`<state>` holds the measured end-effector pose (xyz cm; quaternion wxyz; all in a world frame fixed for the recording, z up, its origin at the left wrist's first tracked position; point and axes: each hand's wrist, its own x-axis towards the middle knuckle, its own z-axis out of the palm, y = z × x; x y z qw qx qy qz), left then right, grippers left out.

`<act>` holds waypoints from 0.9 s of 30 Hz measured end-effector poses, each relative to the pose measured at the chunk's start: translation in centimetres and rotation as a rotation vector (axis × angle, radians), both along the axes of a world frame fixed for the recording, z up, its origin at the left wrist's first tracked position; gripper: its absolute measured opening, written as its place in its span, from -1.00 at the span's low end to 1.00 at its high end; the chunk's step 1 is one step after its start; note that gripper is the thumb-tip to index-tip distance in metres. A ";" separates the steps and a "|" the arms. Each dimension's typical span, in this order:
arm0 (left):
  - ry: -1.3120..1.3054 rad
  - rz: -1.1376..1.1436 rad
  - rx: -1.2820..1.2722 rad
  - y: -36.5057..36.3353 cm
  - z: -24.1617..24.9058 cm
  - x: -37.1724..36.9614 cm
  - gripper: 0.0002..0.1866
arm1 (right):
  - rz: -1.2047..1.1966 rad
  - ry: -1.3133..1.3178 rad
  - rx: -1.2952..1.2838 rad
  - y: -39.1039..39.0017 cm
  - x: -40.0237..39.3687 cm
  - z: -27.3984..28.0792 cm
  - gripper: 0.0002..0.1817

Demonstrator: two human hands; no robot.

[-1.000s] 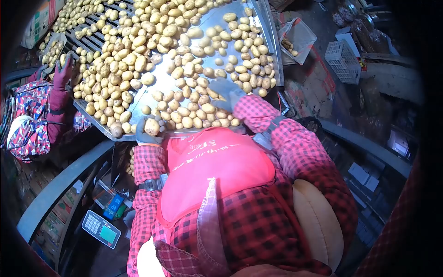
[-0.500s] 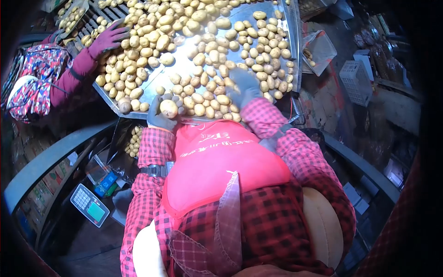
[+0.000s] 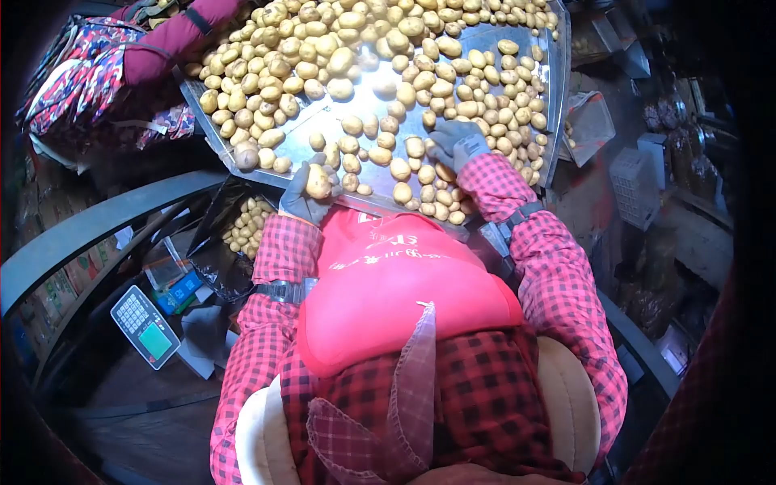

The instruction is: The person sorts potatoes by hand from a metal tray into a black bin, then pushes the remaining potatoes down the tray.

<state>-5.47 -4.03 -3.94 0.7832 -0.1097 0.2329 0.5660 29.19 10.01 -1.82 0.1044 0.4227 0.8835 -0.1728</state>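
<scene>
My left hand (image 3: 297, 194), in a grey glove, is closed around a potato (image 3: 318, 183) at the near edge of the metal sorting table (image 3: 311, 125). My right hand (image 3: 457, 144), gloved the same way, rests palm down among loose potatoes (image 3: 443, 198) on the right. Its fingers are partly bent and point left, touching potatoes without visibly gripping one; the fingertips are partly hidden. Many more potatoes (image 3: 323, 52) are heaped across the table's far side.
A co-worker's purple sleeve (image 3: 174, 44) reaches over the table at upper left. Below the near edge, a black-lined container (image 3: 246, 226) holds potatoes, with a digital scale (image 3: 145, 327) further down. A curved metal rail (image 3: 105, 218) runs at left. A white crate (image 3: 634, 186) stands at right.
The view has shifted, so the table sits further right. My right hand has moved nearer among the potatoes, and those before me lie more spread out. My left hand still holds a potato.
</scene>
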 end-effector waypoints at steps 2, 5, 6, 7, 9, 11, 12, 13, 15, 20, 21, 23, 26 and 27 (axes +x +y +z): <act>-0.024 -0.030 -0.065 0.3 1.1 0.3 -0.49 | -0.139 -0.146 0.044 3.1 -1.7 1.9 -0.68; 0.081 -0.028 -0.242 1.3 2.7 0.3 -0.49 | -0.341 0.116 0.155 8.0 -2.0 2.3 -0.60; 0.054 -0.029 -0.250 2.0 3.5 0.5 -0.49 | -0.396 0.250 0.374 9.8 -1.9 -1.1 -0.53; 0.161 -0.033 -0.301 2.7 4.1 0.6 -0.52 | -0.451 0.386 0.592 10.9 -2.1 -4.3 -0.43; 0.121 -0.133 0.010 4.5 0.9 -0.1 -0.60 | -0.500 0.036 0.443 9.6 -6.0 -1.5 -0.25; 0.399 -0.302 0.126 7.9 -1.5 -1.3 -0.63 | -0.394 0.031 0.222 7.6 -7.3 0.8 -0.25; 1.023 -0.450 0.026 9.9 -1.0 -1.2 -0.57 | -0.293 0.099 0.427 6.0 -7.2 -0.3 -0.26; 1.389 -0.435 0.145 11.9 -1.0 -0.2 -0.55 | -0.169 0.211 0.490 4.6 -6.2 -1.2 -0.28; 1.968 -0.254 0.237 15.5 -0.4 2.3 -0.46 | -0.044 0.405 0.410 1.9 -4.9 -1.5 -0.35; 2.454 -0.698 0.457 21.1 3.7 5.7 -0.43 | -0.075 0.515 0.215 -3.2 -4.2 0.7 -0.55; 2.525 -0.762 0.450 21.5 3.4 6.4 -0.46 | -0.068 0.520 0.234 -4.1 -3.9 0.1 -0.51; 2.510 -0.728 0.404 21.2 2.3 6.8 -0.55 | -0.078 0.468 0.255 -5.2 -3.5 -0.6 -0.44; 2.458 -0.614 0.273 18.2 2.7 7.4 -0.55 | -0.092 0.399 0.306 -5.5 -4.0 -0.8 -0.37; 2.511 -0.598 0.317 17.7 1.7 7.2 -0.50 | -0.105 0.371 0.326 -5.5 -4.2 -0.9 -0.36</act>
